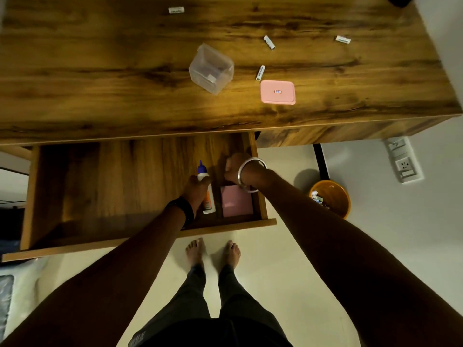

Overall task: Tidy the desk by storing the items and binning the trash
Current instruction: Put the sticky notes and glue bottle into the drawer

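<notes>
The wooden drawer (75, 196) under the desk stands pulled out. Inside it, my left hand (196, 192) is shut on a white glue bottle (209, 201) with a blue cap, which lies near the drawer's right end. A pink sticky-note pad (236, 202) lies beside it in the right corner. My right hand (235, 167) hovers over the drawer's back right part with curled fingers; whether it holds anything is hidden. On the desk (100, 83) lie several white batteries (260, 72), a clear plastic container (211, 68) and its pink lid (277, 92).
An orange bin (333, 196) with crumpled trash stands on the floor to the right of the drawer. A wall socket (403, 161) is farther right. My bare feet (213, 251) stand just in front of the drawer's front panel.
</notes>
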Demonstrator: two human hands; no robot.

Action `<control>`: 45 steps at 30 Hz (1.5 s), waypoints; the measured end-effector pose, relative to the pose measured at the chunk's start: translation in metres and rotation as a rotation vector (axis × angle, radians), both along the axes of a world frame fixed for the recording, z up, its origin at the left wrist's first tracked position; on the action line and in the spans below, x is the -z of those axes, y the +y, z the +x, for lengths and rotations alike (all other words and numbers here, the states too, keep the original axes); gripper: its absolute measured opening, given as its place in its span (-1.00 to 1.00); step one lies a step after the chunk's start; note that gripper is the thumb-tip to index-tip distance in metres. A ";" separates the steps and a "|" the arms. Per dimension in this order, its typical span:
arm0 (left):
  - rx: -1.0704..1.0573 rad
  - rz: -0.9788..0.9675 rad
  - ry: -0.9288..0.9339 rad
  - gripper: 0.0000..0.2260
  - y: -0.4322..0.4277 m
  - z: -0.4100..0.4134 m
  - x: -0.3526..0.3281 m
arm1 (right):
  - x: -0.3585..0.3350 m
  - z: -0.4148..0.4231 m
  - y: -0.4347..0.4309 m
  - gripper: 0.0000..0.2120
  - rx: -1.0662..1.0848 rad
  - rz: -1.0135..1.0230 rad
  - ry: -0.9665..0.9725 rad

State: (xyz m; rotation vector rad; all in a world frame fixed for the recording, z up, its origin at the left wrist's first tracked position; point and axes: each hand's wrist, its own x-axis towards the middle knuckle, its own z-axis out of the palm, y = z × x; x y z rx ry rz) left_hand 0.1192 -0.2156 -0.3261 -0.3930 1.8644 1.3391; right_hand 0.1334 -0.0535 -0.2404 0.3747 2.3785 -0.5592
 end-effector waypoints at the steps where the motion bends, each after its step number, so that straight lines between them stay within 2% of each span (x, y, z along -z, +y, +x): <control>1: 0.026 -0.008 -0.009 -0.77 0.000 0.001 0.001 | 0.004 -0.001 -0.001 -0.71 0.051 -0.035 0.013; 3: 0.122 -0.046 0.016 -0.78 0.001 0.002 0.002 | 0.004 0.000 -0.003 -0.66 0.094 -0.068 -0.033; 7: 0.306 -0.144 0.080 -0.75 0.001 0.003 0.006 | 0.005 0.004 -0.006 -0.74 0.218 -0.218 -0.100; 10: 0.357 -0.166 0.064 -0.77 0.000 0.000 0.007 | 0.005 0.011 -0.001 -0.71 0.187 -0.261 -0.136; 13: 0.347 -0.206 0.067 -0.53 -0.004 -0.002 0.002 | 0.006 0.017 -0.001 -0.78 0.135 -0.296 -0.204; 16: 0.356 -0.262 0.088 -0.57 -0.008 -0.006 0.003 | 0.009 0.021 -0.009 -0.62 0.116 -0.297 -0.187; 19: 0.334 -0.283 0.082 -0.71 -0.015 -0.012 0.018 | 0.004 0.023 -0.016 -0.51 0.055 -0.176 -0.078; 22: 0.348 -0.309 0.093 -0.71 -0.021 -0.015 0.027 | 0.016 0.029 -0.019 -0.37 -0.052 -0.117 -0.104; 25: 0.280 -0.275 0.072 -0.78 -0.021 -0.012 0.010 | 0.020 0.036 -0.017 -0.54 -0.166 -0.084 -0.143; 28: 0.262 -0.273 0.071 -0.80 -0.023 -0.009 0.006 | 0.019 0.040 -0.015 -0.66 -0.154 -0.059 -0.107; 32: 0.289 -0.283 0.094 -0.81 -0.028 -0.007 0.006 | 0.019 0.044 -0.015 -0.57 -0.296 0.117 -0.070; 34: 0.306 -0.300 0.113 -0.83 -0.032 -0.006 0.007 | 0.022 0.046 -0.013 -0.61 -0.348 0.176 -0.034; 37: 0.288 -0.319 0.118 -0.84 -0.035 -0.006 0.009 | 0.025 0.044 -0.013 -0.67 -0.320 0.191 -0.078; 40: 0.266 -0.325 0.115 -0.86 -0.039 -0.006 0.013 | 0.025 0.041 -0.013 -0.63 -0.412 0.232 -0.082; 43: 0.236 -0.299 0.101 -0.89 -0.044 -0.007 0.020 | 0.027 0.043 -0.017 -0.64 -0.340 0.212 -0.133; 45: 0.221 -0.297 0.117 -0.92 -0.046 -0.006 0.021 | 0.021 0.044 -0.017 -0.58 -0.439 0.257 -0.174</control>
